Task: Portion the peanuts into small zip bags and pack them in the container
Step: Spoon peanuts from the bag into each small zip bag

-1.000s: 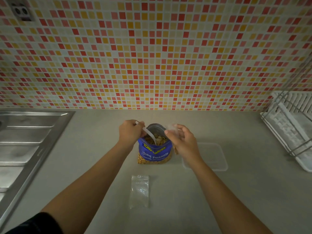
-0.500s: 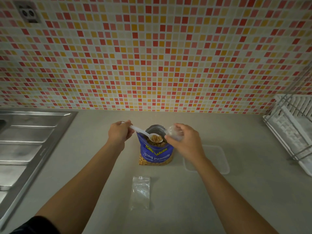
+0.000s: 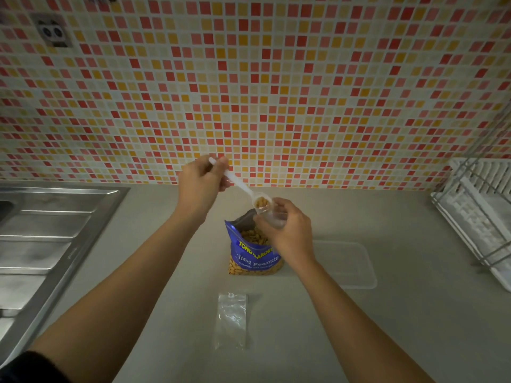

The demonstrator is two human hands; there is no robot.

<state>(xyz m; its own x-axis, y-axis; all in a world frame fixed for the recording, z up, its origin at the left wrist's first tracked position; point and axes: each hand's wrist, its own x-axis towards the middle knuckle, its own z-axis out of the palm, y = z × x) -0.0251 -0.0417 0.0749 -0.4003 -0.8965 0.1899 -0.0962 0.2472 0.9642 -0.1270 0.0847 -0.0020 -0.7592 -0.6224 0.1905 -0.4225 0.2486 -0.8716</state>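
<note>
A blue bag of salted peanuts (image 3: 254,254) stands open in the middle of the counter. Above its mouth my left hand (image 3: 200,183) grips a white plastic spoon (image 3: 243,187) whose bowl holds peanuts. The spoon's bowl sits at the mouth of a small clear zip bag (image 3: 272,215), which my right hand (image 3: 286,230) holds just above the peanut bag. A second small zip bag (image 3: 231,320) lies flat on the counter in front. A clear plastic container (image 3: 348,262) rests to the right of the peanut bag, partly behind my right wrist.
A steel sink and drainboard (image 3: 47,230) take up the left side. A white dish rack (image 3: 478,217) with wire frame stands at the right edge. A mosaic tile wall (image 3: 254,87) rises behind the counter, with a socket (image 3: 52,31) at top left.
My left hand has lifted the spoon with peanuts out of the peanut bag, up and to the right, to the mouth of the small zip bag in my right hand.
</note>
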